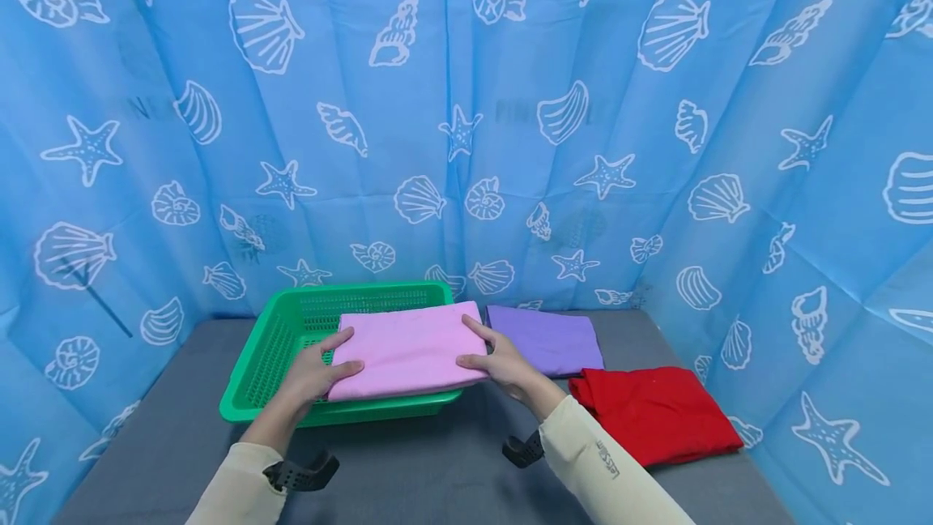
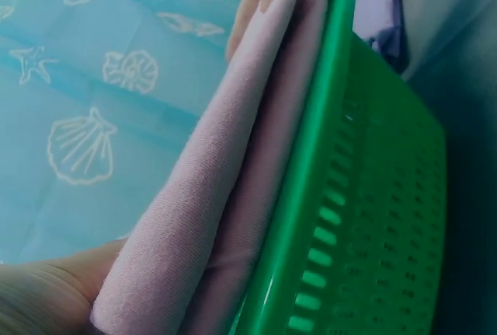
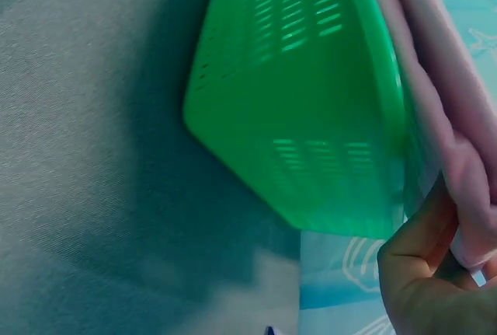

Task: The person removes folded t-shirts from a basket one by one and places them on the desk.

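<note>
A folded pink cloth (image 1: 408, 351) lies flat over the right part of a green plastic basket (image 1: 251, 375) in the head view. My left hand (image 1: 313, 371) grips the cloth's left edge, thumb on top. At the opposite edge my right hand (image 1: 503, 359) pinches it, with thumb and a finger on the upper face. The left wrist view shows the thick folded layers of the pink cloth (image 2: 210, 172) close along the basket's rim (image 2: 299, 172). In the right wrist view the right thumb and fingers (image 3: 423, 242) hold the cloth's corner just outside the basket.
A folded purple cloth (image 1: 550, 340) lies on the grey table (image 1: 408, 468), right of the basket. Nearer and further right is a folded red cloth (image 1: 659, 416). A blue curtain (image 1: 452, 144) with white shell prints hangs behind the table and along its sides.
</note>
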`<state>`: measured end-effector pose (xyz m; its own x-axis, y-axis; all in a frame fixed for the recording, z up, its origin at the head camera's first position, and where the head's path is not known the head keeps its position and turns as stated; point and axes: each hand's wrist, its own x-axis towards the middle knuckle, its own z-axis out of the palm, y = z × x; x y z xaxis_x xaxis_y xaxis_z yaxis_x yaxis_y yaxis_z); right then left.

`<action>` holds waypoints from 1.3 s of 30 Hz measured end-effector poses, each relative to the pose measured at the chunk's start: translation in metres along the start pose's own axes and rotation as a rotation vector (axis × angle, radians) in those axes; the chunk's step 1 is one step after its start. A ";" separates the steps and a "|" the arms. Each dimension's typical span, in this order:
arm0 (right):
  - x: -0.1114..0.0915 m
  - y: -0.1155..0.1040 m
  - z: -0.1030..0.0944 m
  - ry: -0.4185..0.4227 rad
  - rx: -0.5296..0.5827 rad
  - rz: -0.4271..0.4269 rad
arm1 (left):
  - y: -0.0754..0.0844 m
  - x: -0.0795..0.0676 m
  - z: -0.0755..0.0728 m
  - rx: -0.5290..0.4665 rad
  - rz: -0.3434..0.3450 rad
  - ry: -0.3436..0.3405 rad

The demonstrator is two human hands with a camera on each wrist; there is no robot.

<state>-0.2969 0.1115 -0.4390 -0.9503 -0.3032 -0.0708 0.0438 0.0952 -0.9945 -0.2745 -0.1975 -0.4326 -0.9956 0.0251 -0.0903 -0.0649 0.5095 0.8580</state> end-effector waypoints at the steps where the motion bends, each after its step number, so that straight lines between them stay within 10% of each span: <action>1: -0.001 0.002 -0.001 0.004 0.003 0.003 | 0.001 0.000 0.002 0.003 0.001 0.001; 39: -0.034 0.011 -0.043 0.126 -0.032 0.102 | 0.024 -0.001 0.053 0.060 0.103 0.054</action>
<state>-0.2777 0.1639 -0.4437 -0.9727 -0.1693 -0.1586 0.1336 0.1499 -0.9796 -0.2711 -0.1395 -0.4392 -0.9991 0.0344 0.0260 0.0408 0.5572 0.8294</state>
